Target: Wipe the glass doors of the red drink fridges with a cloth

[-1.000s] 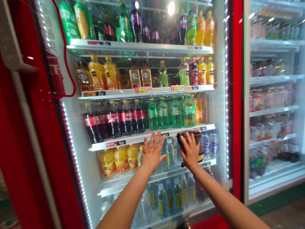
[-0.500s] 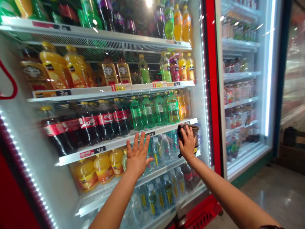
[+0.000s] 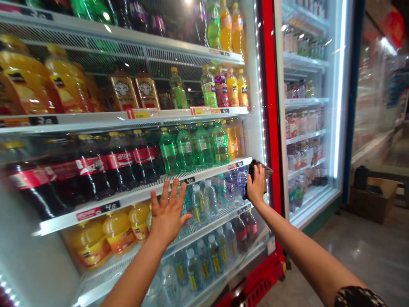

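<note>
A glass-fronted drinks cooler with a red frame [image 3: 271, 85] fills most of the view. Against its glass, my left hand [image 3: 168, 211] lies with fingers spread and holds nothing. My right hand [image 3: 257, 183] presses a dark cloth [image 3: 266, 172] to the glass near the right edge of the pane. Behind the glass stand cola bottles [image 3: 121, 160], green bottles [image 3: 203, 145], orange juice bottles [image 3: 118, 232] and clear water bottles [image 3: 198, 202] on white shelves [image 3: 140, 200].
To the right is a second lit cooler [image 3: 335, 106] with stocked shelves. A cardboard box [image 3: 372, 198] with a dark item sits beyond it, above the grey floor [image 3: 345, 256]. Light strips run along the first cooler's sides.
My right hand has moved with the cloth rightward across the glass, towards the red frame. My left hand stays spread on the pane. The view has shifted to the right.
</note>
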`<act>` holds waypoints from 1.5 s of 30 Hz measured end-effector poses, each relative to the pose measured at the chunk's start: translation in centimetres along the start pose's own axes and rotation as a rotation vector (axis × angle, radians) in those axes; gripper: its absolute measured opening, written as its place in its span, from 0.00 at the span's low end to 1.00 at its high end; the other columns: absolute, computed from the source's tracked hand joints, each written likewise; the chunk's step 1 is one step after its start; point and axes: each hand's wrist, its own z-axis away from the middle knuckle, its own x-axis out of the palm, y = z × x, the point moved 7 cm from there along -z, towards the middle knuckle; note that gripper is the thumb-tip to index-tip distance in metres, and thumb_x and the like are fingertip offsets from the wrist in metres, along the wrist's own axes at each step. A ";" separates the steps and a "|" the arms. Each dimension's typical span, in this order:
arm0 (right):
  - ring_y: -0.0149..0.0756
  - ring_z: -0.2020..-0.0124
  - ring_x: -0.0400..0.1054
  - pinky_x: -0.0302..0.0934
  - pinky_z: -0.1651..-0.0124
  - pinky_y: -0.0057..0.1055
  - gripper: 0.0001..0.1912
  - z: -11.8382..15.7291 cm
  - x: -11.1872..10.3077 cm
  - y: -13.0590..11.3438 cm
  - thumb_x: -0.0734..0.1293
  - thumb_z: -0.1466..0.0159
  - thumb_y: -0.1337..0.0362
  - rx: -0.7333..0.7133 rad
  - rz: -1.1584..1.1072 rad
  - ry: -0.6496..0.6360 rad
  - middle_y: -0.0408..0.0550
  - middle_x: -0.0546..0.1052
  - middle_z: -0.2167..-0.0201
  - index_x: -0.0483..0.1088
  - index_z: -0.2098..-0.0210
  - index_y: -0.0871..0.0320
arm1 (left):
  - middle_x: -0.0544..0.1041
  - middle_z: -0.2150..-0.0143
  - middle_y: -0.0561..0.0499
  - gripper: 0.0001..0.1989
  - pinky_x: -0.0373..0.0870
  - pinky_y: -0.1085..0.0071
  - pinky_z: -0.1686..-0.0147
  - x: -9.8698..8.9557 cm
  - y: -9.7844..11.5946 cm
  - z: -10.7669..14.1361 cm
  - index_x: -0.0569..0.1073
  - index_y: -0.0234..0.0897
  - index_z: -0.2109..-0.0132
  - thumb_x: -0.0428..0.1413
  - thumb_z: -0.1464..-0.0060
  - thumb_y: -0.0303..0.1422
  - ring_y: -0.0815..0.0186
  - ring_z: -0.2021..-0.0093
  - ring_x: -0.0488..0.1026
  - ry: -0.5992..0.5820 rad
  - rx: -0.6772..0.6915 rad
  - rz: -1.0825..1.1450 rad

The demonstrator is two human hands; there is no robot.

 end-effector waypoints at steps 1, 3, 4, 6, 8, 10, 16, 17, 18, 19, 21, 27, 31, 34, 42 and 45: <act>0.52 0.26 0.42 0.52 0.32 0.58 0.30 -0.7 0.1 -0.2 0.54 0.30 0.57 -0.033 -0.003 -0.027 0.56 0.52 0.27 0.51 0.29 0.53 | 0.34 0.24 0.42 0.65 0.18 0.37 0.32 0.0 0.0 0.0 0.30 0.44 0.27 0.69 0.53 0.46 0.49 0.25 0.23 0.002 0.001 -0.006; 0.50 0.26 0.42 0.52 0.32 0.56 0.31 -3.4 0.0 -0.5 0.54 0.30 0.59 -0.117 -0.010 -0.063 0.54 0.51 0.27 0.51 0.29 0.51 | 0.33 0.24 0.43 0.65 0.18 0.38 0.32 0.1 0.0 -0.1 0.30 0.44 0.27 0.69 0.54 0.46 0.48 0.25 0.23 0.007 0.005 -0.007; 0.48 0.26 0.43 0.52 0.31 0.55 0.31 -5.0 -0.2 -0.5 0.54 0.31 0.60 -0.153 -0.010 -0.070 0.53 0.51 0.27 0.51 0.29 0.50 | 0.33 0.24 0.43 0.65 0.18 0.37 0.32 0.1 -0.1 -0.1 0.30 0.44 0.27 0.69 0.54 0.47 0.48 0.25 0.23 0.009 0.006 -0.004; 0.47 0.26 0.45 0.52 0.31 0.53 0.31 -7.6 -0.7 0.4 0.54 0.31 0.60 -0.173 0.009 -0.071 0.52 0.52 0.26 0.50 0.29 0.49 | 0.32 0.24 0.43 0.65 0.18 0.37 0.32 0.1 -0.1 -0.1 0.29 0.45 0.27 0.69 0.53 0.47 0.47 0.25 0.24 0.015 0.008 0.004; 0.48 0.27 0.45 0.52 0.31 0.55 0.31 -8.0 -1.1 2.3 0.54 0.30 0.57 -0.122 0.049 -0.066 0.53 0.52 0.27 0.50 0.28 0.49 | 0.33 0.24 0.43 0.64 0.18 0.37 0.32 0.1 -0.2 -0.2 0.30 0.45 0.27 0.68 0.52 0.47 0.47 0.25 0.25 0.027 0.005 0.012; 0.50 0.26 0.43 0.51 0.32 0.58 0.31 -6.2 -1.3 4.5 0.53 0.29 0.55 -0.028 0.071 -0.053 0.53 0.52 0.27 0.50 0.29 0.49 | 0.33 0.23 0.44 0.62 0.18 0.37 0.32 0.1 -0.2 -0.2 0.30 0.46 0.27 0.67 0.50 0.48 0.47 0.25 0.25 0.040 0.006 0.026; 0.53 0.27 0.42 0.48 0.32 0.59 0.31 -4.5 -1.0 7.2 0.49 0.29 0.56 0.102 0.059 -0.044 0.60 0.51 0.27 0.50 0.29 0.58 | 0.33 0.23 0.45 0.56 0.18 0.37 0.33 -0.1 -0.2 -0.2 0.31 0.47 0.26 0.62 0.46 0.49 0.46 0.24 0.26 0.046 0.003 0.068; 0.52 0.27 0.42 0.47 0.31 0.57 0.31 -5.9 -1.0 7.0 0.48 0.28 0.56 0.103 0.061 -0.051 0.61 0.51 0.27 0.50 0.29 0.59 | 0.32 0.23 0.45 0.56 0.18 0.37 0.33 -0.1 -0.2 -0.2 0.31 0.48 0.26 0.62 0.46 0.49 0.46 0.24 0.26 0.038 0.000 0.068; 0.51 0.27 0.41 0.46 0.31 0.55 0.31 -7.5 -1.0 6.8 0.48 0.28 0.56 0.101 0.063 -0.062 0.61 0.50 0.27 0.50 0.29 0.60 | 0.32 0.23 0.45 0.57 0.18 0.37 0.33 -0.1 -0.2 -0.2 0.30 0.48 0.26 0.62 0.46 0.49 0.46 0.24 0.26 0.031 0.000 0.066; 0.50 0.27 0.41 0.45 0.30 0.53 0.31 -9.0 -1.0 6.5 0.49 0.28 0.56 0.100 0.064 -0.071 0.60 0.49 0.26 0.50 0.29 0.60 | 0.31 0.23 0.45 0.57 0.18 0.37 0.33 0.0 -0.2 -0.2 0.30 0.48 0.26 0.63 0.46 0.49 0.46 0.24 0.25 0.025 -0.001 0.064; 0.47 0.27 0.40 0.44 0.30 0.51 0.31 -10.6 -1.2 6.2 0.50 0.28 0.55 0.109 0.066 -0.089 0.58 0.47 0.25 0.49 0.28 0.59 | 0.30 0.23 0.46 0.57 0.18 0.36 0.33 0.0 -0.2 -0.2 0.29 0.48 0.26 0.63 0.46 0.49 0.47 0.25 0.24 0.017 0.000 0.060; 0.50 0.28 0.43 0.44 0.30 0.54 0.35 -4.3 -2.3 8.4 0.50 0.30 0.53 0.324 0.081 -0.096 0.63 0.50 0.27 0.49 0.29 0.64 | 0.30 0.23 0.45 0.56 0.18 0.35 0.34 0.0 -0.2 -0.3 0.29 0.47 0.26 0.62 0.44 0.47 0.47 0.25 0.23 0.011 -0.001 0.065; 0.52 0.27 0.42 0.44 0.31 0.57 0.36 -5.7 -2.1 8.7 0.49 0.30 0.53 0.396 0.083 -0.091 0.62 0.48 0.26 0.47 0.28 0.65 | 0.31 0.23 0.45 0.55 0.18 0.36 0.33 -0.2 0.0 -0.3 0.30 0.47 0.26 0.62 0.44 0.47 0.48 0.25 0.23 0.023 0.005 0.081; 0.49 0.27 0.40 0.43 0.30 0.56 0.35 -10.0 -1.6 8.1 0.48 0.30 0.51 0.383 0.075 -0.085 0.53 0.45 0.25 0.44 0.26 0.55 | 0.31 0.23 0.44 0.55 0.17 0.37 0.33 -0.2 0.0 -0.3 0.31 0.47 0.26 0.62 0.44 0.47 0.48 0.25 0.23 0.034 0.015 0.097; 0.56 0.28 0.46 0.45 0.32 0.62 0.38 -0.6 -2.3 10.9 0.50 0.32 0.47 0.450 0.038 -0.029 0.62 0.53 0.28 0.50 0.28 0.61 | 0.30 0.23 0.43 0.61 0.17 0.36 0.34 0.4 -0.4 -0.2 0.29 0.46 0.26 0.65 0.50 0.49 0.46 0.25 0.23 0.000 -0.001 0.043; 0.57 0.28 0.47 0.46 0.32 0.63 0.37 0.8 -1.9 11.7 0.49 0.32 0.47 0.473 0.034 0.017 0.63 0.54 0.29 0.49 0.28 0.59 | 0.30 0.23 0.43 0.61 0.18 0.35 0.34 0.4 -0.3 -0.2 0.29 0.46 0.26 0.65 0.49 0.50 0.45 0.25 0.24 -0.005 0.001 0.051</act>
